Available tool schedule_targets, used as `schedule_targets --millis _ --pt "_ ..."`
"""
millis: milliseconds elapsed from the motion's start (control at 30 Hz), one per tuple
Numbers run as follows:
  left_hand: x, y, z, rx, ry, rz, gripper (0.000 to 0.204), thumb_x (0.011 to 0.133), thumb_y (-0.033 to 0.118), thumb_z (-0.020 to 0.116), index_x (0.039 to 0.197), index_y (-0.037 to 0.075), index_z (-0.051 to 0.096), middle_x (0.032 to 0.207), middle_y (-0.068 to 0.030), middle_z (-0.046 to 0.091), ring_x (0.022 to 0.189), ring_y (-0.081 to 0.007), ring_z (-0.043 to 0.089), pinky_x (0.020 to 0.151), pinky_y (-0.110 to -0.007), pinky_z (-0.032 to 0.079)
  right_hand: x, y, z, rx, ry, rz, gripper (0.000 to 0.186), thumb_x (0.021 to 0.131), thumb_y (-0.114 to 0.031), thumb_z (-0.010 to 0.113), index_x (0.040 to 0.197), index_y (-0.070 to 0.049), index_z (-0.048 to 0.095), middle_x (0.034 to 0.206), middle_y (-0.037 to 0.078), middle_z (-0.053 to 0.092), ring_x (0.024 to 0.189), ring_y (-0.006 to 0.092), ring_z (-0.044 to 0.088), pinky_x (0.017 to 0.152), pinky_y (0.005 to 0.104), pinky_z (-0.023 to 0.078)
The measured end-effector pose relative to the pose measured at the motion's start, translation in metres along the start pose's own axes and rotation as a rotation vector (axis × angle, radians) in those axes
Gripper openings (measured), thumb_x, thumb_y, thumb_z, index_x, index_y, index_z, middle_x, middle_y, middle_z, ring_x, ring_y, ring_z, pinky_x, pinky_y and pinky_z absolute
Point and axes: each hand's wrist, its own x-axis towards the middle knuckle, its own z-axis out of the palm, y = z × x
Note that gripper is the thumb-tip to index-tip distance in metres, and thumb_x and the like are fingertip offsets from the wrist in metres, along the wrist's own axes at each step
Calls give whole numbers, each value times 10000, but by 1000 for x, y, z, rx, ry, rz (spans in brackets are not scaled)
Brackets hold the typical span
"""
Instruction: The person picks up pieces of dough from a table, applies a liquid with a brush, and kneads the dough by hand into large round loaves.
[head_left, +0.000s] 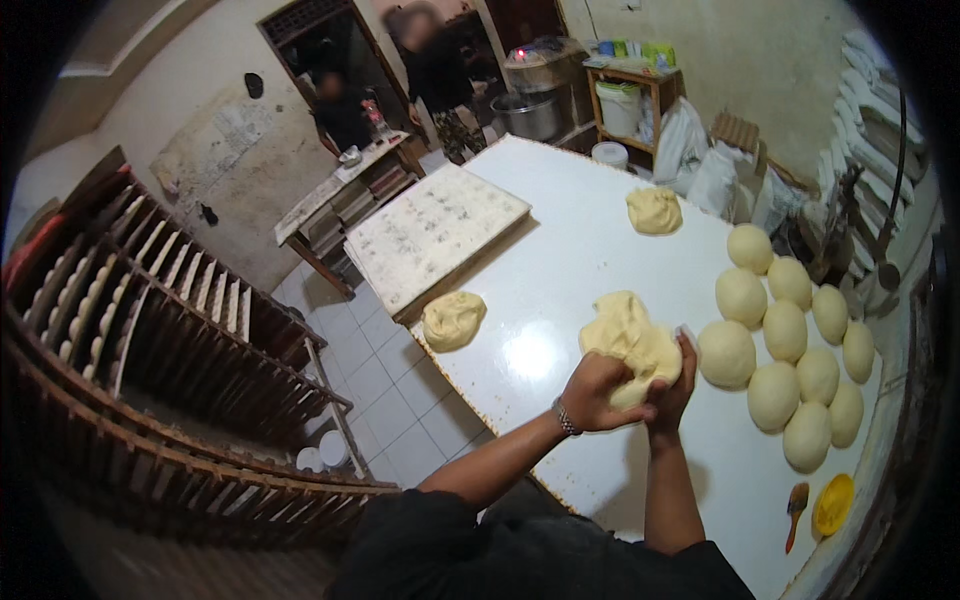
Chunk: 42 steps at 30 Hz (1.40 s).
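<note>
A lump of pale yellow dough (pixel 622 332) lies on the white table (pixel 540 260) with both my hands on its near side. My left hand (pixel 600 390), with a metal watch on the wrist, presses into the dough with bent fingers. Cupped round the dough's right edge is my right hand (pixel 672 390), its thumb near the left one. To the right sit several smooth, round dough balls (pixel 785 330), close together. One rough dough lump (pixel 454 321) rests at the table's left edge, another rough lump (pixel 654 211) at the far side.
A stack of floured boards (pixel 440 235) covers the table's far left. By the near right edge lie a brush (pixel 796 515) and a yellow bowl (pixel 832 505). Wooden racks with trays (pixel 190 330) stand left. Two people are in the background, near a metal pot (pixel 528 115).
</note>
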Motion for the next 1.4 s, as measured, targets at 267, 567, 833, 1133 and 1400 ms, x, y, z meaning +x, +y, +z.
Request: schedule_targets --millis 267,567,833,1133,1400 --pt "-269 -87 22 -222 -1075 -992 698 813 753 727 836 57 764 783 -149 725 836 -233 707 780 -377 542 -202 41 -33 -584 -1336 837 881 846 -815 613 1189 -14 746 1147 303 722 1187 460 649 1025 483 502" --pt "-208 -253 -13 -376 -675 -1308 1070 865 657 759 1527 -97 387 1428 -243 603 1301 -304 618 1087 -362 490 -56 131 23 -1088 -543 687 802 855 -450 835 1421 36 540 1316 244 641 1239 362 623 1041 444 500" --pt "-136 -188 108 -1304 100 -1468 768 1073 606 469 1493 -36 425 1329 -218 628 1195 -305 651 1051 -417 502 19 96 168 -715 -1242 896 591 1015 -512 602 1331 -18 671 1284 218 709 1179 373 673 1010 446 523" --pt "-28 -113 -22 -343 107 -224 527 809 506 864 886 24 664 795 -138 639 714 -320 630 694 -428 502 22 -27 54 3 -480 182 779 795 -568 880 1245 25 652 1086 130 716 994 254 686 855 413 572" --pt "-290 -105 4 -149 -721 -912 614 844 606 771 1010 16 730 1020 -229 754 989 -336 725 905 -438 544 -190 14 19 -323 -1233 570 740 840 -585 811 1223 29 659 1151 294 712 1119 434 685 964 442 533"
